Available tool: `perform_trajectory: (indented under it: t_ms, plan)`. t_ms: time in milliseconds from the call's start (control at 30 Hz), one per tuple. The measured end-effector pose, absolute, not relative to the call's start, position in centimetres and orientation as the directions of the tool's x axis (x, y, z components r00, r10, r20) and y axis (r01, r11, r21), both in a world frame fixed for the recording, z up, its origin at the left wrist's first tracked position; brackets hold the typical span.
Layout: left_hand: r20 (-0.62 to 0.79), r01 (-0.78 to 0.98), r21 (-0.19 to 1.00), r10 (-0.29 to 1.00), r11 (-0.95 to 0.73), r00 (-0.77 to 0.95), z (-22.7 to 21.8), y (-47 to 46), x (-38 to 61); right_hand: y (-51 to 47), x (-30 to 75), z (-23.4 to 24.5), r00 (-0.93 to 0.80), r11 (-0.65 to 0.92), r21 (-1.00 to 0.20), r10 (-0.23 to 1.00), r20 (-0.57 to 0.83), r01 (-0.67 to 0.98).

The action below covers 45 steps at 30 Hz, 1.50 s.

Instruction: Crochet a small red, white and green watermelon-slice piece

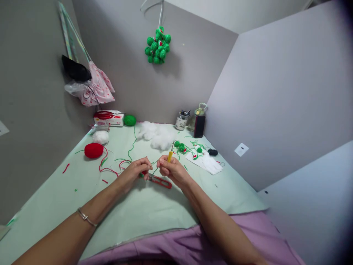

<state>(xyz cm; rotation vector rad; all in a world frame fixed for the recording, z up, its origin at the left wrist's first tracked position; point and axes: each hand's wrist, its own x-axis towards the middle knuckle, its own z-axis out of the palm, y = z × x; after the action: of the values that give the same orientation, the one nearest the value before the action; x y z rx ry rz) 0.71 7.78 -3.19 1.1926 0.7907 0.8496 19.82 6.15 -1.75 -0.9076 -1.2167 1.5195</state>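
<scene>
My left hand (137, 170) is closed around a small red and green crocheted piece (142, 173), mostly hidden by the fingers. In my right hand (174, 171) a crochet hook with a yellow handle (170, 156) points upward, away from me. Thumb and forefinger of that hand also pinch a strand of green yarn (154, 163) that runs across to the left hand. Just below the hands, red-handled thread snips (161, 181) lie on the mat. A red yarn ball (93, 150) and its loose strand rest to the left.
White stuffing (157, 135) lies at the back, near a green yarn ball (129, 120) and a box (114, 120). Several small green crocheted balls (181, 147) sit beside a white tissue (205, 162). A pen cup (181, 121) and a phone (199, 126) stand back right.
</scene>
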Motion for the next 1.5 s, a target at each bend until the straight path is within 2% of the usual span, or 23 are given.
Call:
perform_trajectory:
  t_ms: [200, 400, 533, 700, 967, 1100, 1167, 1233, 1333, 1400, 1500]
  plan:
    - [-0.112, -0.266, 0.922, 0.852, 0.281, 0.511, -3.7, 8.0, 0.1, 7.7, 21.6, -2.0, -0.124, -0.015, -0.973, 0.992, 0.014, -0.229]
    - [-0.127, -0.325, 0.897, 0.88, 0.299, 0.458, -3.4, 8.4, -0.3, 8.2, 21.7, -2.6, -0.003, 0.052, -0.985, 0.999, 0.053, -0.164]
    - [-0.105, -0.352, 0.896, 0.9, 0.271, 0.424, -3.5, 8.0, 0.1, 7.8, 20.6, -2.8, 0.011, 0.099, -0.994, 0.995, 0.099, -0.045]
    - [-0.111, -0.36, 0.893, 0.906, 0.272, 0.409, -3.6, 7.3, 0.8, 7.5, 18.8, -3.2, -0.063, 0.138, -0.987, 0.989, 0.132, 0.089]
    - [-0.218, -0.332, 0.865, 0.877, 0.376, 0.427, -4.3, 7.7, 0.9, 7.0, 19.6, -2.4, -0.242, 0.025, -0.99, 0.97, -0.008, 0.135]
    - [-0.294, -0.292, 0.839, 0.835, 0.459, 0.466, -4.4, 7.9, 1.0, 7.1, 20.7, -2.1, -0.349, -0.125, -0.988, 0.925, -0.149, 0.09]
    - [-0.331, -0.261, 0.833, 0.819, 0.487, 0.47, -4.3, 7.9, 1.0, 7.7, 21.8, -2.0, -0.354, -0.187, -0.981, 0.915, -0.192, 0.05]
    - [-0.337, -0.233, 0.845, 0.817, 0.482, 0.469, -4.1, 8.0, 1.0, 8.5, 23.6, -1.8, -0.26, -0.157, -0.986, 0.951, -0.166, 0.057]
    - [-0.314, -0.221, 0.863, 0.825, 0.455, 0.469, -4.2, 8.3, 0.8, 9.7, 26.9, -1.2, -0.136, -0.12, -0.973, 0.98, -0.148, 0.196]
    - [-0.309, -0.227, 0.857, 0.815, 0.462, 0.491, -4.6, 8.5, 0.8, 10.3, 28.9, -1.1, -0.184, -0.146, -0.93, 0.959, -0.217, 0.338]
    - [-0.322, -0.212, 0.841, 0.775, 0.498, 0.545, -5.5, 8.7, 0.8, 11.1, 30.6, -1.4, -0.143, -0.164, -0.897, 0.96, -0.241, 0.412]
